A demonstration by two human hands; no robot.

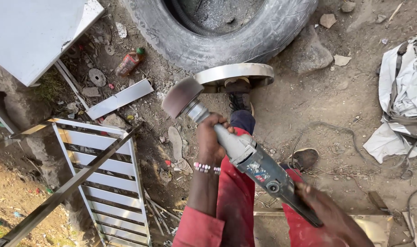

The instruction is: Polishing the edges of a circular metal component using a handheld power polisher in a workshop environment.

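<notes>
Head view looks down on dirt ground where a worn car tyre (222, 32) lies at the top, a slatted metal frame (105, 174) leans at lower left, and crumpled grey sheeting (403, 96) sits at the right. Below the tyre, a curved polished metal plate (238, 73) is pinned under the person's shoe (238, 93). Both hands carry a grey angle grinder (245, 155), its disc (180, 97) just beside the plate's left end; contact cannot be told. The left hand (210, 137) is wrapped closed round the grinder's neck, the right hand (320, 206) closed round the rear grip. Good work here probably means a firm foot, a shallow disc angle, and light even passes.
</notes>
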